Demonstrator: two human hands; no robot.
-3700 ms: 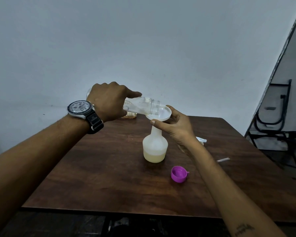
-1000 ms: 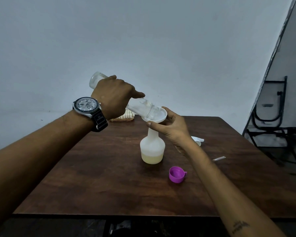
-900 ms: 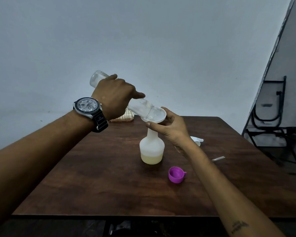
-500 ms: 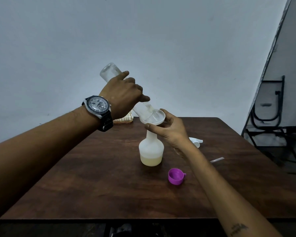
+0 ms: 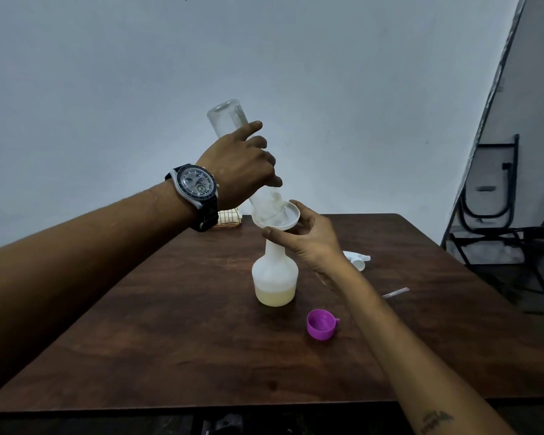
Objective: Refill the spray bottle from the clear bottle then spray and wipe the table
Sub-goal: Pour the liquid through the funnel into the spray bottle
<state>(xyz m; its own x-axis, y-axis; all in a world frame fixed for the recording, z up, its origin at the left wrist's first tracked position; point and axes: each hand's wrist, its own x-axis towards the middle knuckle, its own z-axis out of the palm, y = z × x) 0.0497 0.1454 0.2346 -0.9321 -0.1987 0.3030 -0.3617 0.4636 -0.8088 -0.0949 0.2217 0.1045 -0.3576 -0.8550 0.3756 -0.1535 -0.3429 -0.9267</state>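
The dark brown wooden table [image 5: 170, 324] carried the white translucent plastic spray bottle [image 5: 275, 274] upright near its middle, with a shallow layer of pale yellow liquid in its base. The clear cylindrical bottle [image 5: 226, 120] was tipped steeply, mouth down in the white plastic funnel [image 5: 293, 215]. The left hand [image 5: 239, 174] wrapped its middle, and the right hand [image 5: 314, 243] pinched the funnel's rim. Seemingly almost empty, the clear bottle probably felt light and slick, best gripped mid-body. A small purple cap [image 5: 321, 324] lay nearby.

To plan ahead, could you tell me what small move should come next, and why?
Probably lift the clear bottle out of the funnel: the left hand holds it almost upended, it looks empty, and the right hand steadies the funnel.
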